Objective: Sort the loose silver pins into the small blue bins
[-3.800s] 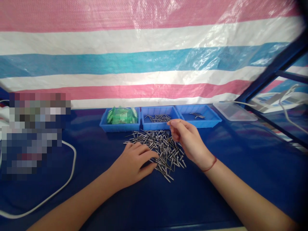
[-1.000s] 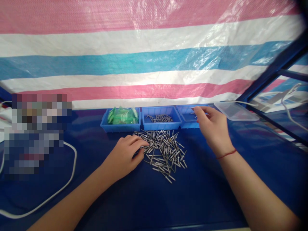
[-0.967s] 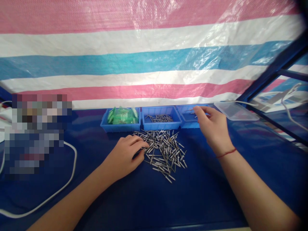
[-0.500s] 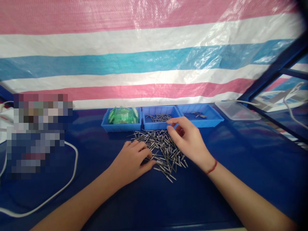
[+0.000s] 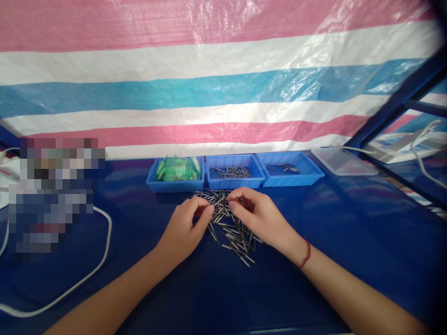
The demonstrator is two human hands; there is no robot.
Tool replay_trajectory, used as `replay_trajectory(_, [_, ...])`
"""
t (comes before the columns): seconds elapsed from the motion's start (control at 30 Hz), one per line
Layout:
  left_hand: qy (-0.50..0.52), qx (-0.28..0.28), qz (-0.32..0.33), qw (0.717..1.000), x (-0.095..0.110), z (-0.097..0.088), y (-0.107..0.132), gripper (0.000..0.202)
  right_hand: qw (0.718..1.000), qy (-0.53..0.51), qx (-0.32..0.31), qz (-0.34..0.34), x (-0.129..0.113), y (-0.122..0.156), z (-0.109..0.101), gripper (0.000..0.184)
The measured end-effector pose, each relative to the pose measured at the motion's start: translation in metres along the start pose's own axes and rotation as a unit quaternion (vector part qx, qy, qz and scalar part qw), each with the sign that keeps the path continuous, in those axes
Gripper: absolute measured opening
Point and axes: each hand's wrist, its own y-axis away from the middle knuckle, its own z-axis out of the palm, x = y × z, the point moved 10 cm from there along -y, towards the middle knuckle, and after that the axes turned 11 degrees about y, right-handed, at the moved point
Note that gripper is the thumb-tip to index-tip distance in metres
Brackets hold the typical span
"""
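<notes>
A loose pile of metal blind rivets (image 5: 237, 237) lies on the blue tabletop (image 5: 209, 298). At the pile's left edge is my left hand (image 5: 186, 223), thumb and forefinger pinched together; whatever may be between the tips is too small to make out. Over the right side of the pile, my right hand (image 5: 260, 216) has its fingers curled and its thumb close to the forefinger; the fingertips meet the rivets and hide what they may hold. Behind the pile, the middle blue bin (image 5: 234, 183) contains many rivets, and the right blue bin (image 5: 296, 179) just several.
The left blue bin (image 5: 175, 187) holds green plastic packets (image 5: 179, 168). A translucent lid (image 5: 344, 161) lies right of the bins. A white cable (image 5: 104, 253) loops over the table at left, beside a blurred-out area. A striped plastic sheet (image 5: 209, 93) hangs behind.
My right hand has come back from the middle bin's front edge to the pile. My left hand has shifted slightly left, its thumb rising to meet the forefinger.
</notes>
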Motion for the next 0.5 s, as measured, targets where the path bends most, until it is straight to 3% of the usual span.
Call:
replay_trajectory(0.23, [0.037,0.003,0.041,0.998,0.009,0.004,0.002,0.012,0.987,-0.152,-0.035,0.026,-0.003,0.005,0.017,0.021])
replay_trajectory(0.5, [0.005,-0.016,0.073,0.997,0.013,0.008,0.002,0.011,0.986,-0.161,-0.022,0.023,-0.004,0.006,0.014,0.017])
